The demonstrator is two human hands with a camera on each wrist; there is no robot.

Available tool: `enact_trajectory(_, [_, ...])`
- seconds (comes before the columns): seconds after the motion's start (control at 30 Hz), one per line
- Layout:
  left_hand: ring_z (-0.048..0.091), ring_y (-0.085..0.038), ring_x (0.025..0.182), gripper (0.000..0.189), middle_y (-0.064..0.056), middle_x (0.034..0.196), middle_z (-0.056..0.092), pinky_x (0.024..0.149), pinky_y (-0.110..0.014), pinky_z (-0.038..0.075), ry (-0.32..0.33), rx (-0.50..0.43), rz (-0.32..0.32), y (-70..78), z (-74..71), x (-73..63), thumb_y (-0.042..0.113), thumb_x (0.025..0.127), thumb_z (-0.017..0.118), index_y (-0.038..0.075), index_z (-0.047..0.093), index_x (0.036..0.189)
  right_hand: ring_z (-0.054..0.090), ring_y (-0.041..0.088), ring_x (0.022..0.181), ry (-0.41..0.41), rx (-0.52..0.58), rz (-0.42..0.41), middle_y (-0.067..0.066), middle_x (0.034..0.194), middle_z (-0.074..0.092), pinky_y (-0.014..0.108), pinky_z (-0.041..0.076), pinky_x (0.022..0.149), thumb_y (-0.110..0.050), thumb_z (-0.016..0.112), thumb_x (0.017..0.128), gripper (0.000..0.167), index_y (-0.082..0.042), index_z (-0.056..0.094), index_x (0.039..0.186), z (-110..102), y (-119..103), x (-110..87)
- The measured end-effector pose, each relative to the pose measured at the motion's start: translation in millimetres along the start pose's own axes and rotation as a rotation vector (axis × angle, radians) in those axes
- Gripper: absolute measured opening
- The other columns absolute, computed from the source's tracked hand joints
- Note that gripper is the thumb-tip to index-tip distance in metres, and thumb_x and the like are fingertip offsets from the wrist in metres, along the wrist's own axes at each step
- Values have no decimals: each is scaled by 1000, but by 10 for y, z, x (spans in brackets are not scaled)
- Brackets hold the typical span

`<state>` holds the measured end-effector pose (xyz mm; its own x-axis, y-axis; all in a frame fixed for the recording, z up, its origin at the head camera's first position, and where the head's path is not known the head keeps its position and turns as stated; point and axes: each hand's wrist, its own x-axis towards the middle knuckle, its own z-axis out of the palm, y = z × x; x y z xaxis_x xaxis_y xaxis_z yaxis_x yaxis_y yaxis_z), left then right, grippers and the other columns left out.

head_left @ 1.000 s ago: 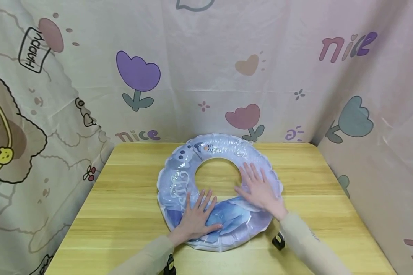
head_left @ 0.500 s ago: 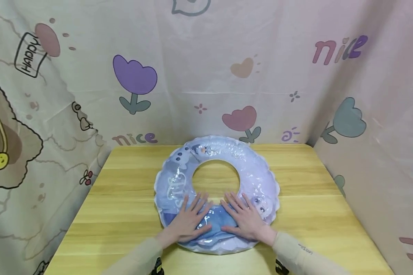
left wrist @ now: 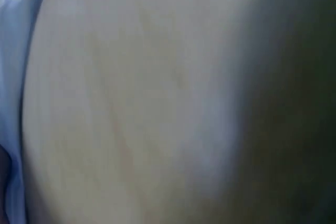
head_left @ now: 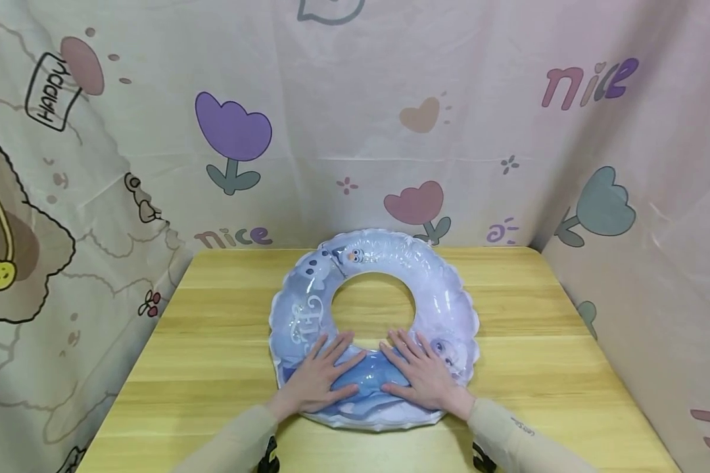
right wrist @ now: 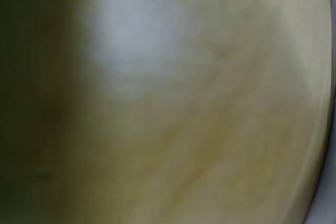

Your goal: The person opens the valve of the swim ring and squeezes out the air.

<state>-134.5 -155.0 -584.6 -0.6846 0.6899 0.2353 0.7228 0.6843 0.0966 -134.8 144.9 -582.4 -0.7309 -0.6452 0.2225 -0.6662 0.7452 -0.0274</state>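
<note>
A swim ring (head_left: 444, 282) in shiny pale blue and lilac plastic lies on the wooden table, with a snowman printed on its far left part. My left hand (head_left: 316, 380) rests palm down on its near left section, fingers spread and straight. Beside it, my right hand (head_left: 427, 380) presses flat on the near right section, its fingers also spread. Blue plastic shows between the two thumbs. In the left wrist view, the edge of the swim ring (left wrist: 13, 82) runs down the left side; in the right wrist view, only a sliver of the swim ring (right wrist: 326, 192) shows.
The light wooden table (head_left: 213, 341) extends to both sides of the ring. A printed curtain (head_left: 319, 131) stands right behind the table's back edge, and more printed cloth hangs at the left and right.
My right hand has shifted from the ring's right side to its near part, baring a printed face there. My left hand has slid slightly left.
</note>
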Motion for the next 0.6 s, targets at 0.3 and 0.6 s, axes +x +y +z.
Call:
enact_trajectory(0.3, [27, -31, 155, 70, -17, 166, 29, 123, -45, 30, 29, 60, 7, -85, -52, 2, 70, 96, 42, 33, 38, 156, 22, 29, 157, -47, 42, -19, 11, 169, 21, 51, 17, 126, -69, 44, 96, 79, -24, 30, 160, -26, 67, -16])
enact_trajectory(0.6, [32, -32, 153, 72, -16, 165, 31, 123, -47, 32, 25, 51, 4, -88, -35, -1, 73, 97, 38, 31, 40, 155, 20, 28, 157, -86, 37, -8, 9, 170, 18, 50, 17, 127, -68, 43, 97, 78, -25, 28, 160, -59, 69, 4])
